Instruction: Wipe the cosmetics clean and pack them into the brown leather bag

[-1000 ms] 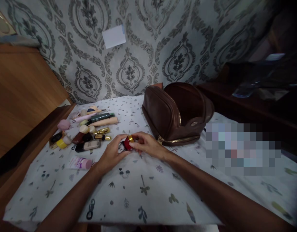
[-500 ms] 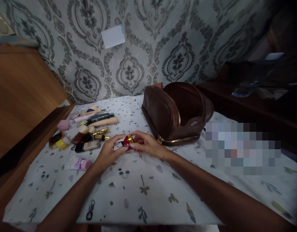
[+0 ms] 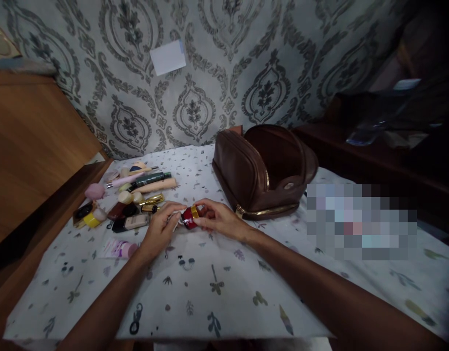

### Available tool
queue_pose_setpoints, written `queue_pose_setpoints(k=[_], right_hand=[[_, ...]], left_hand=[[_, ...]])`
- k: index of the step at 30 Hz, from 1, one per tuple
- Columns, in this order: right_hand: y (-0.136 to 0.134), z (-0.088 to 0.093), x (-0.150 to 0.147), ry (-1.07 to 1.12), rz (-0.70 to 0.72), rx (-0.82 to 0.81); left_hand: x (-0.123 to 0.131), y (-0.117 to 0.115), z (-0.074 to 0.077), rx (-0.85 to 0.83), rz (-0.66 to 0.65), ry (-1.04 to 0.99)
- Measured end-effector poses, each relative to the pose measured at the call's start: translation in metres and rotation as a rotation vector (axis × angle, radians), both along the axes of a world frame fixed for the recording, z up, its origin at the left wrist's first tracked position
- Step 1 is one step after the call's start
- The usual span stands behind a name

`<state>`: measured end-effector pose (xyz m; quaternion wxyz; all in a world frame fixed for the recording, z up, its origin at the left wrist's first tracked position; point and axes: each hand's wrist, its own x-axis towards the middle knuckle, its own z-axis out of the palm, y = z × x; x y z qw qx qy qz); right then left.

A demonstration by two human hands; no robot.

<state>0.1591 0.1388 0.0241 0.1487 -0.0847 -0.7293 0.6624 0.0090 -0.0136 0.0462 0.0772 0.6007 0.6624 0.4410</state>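
A small red jar with a gold band (image 3: 190,217) is gripped between both hands just above the patterned white cloth (image 3: 217,287). My left hand (image 3: 159,231) pinches its left side with thumb and fingers. My right hand (image 3: 219,219) is closed on its right, gold end. A brown leather pouch (image 3: 261,168), unzipped with a gold zipper, stands just behind my right hand.
Several cosmetics (image 3: 131,197), tubes, sponges and small bottles, lie at the left of the cloth. A pink-capped tube (image 3: 118,248) lies near my left wrist. A wooden cabinet (image 3: 30,141) stands at left, dark furniture at right, patterned wallpaper behind.
Both hands with the red jar have shifted slightly left. My left fingers have moved up along the jar.
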Motion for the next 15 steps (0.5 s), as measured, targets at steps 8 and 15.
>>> queue_pose_setpoints(k=[8, 15], right_hand=[[-0.0023, 0.0033, 0.0013, 0.008, -0.009, 0.054], [-0.0030, 0.0046, 0.0018, 0.017, -0.020, 0.132]], left_hand=[[-0.0008, 0.0017, 0.0004, -0.019, 0.042, -0.101], [-0.0021, -0.0001, 0.0007, -0.075, 0.042, -0.172]])
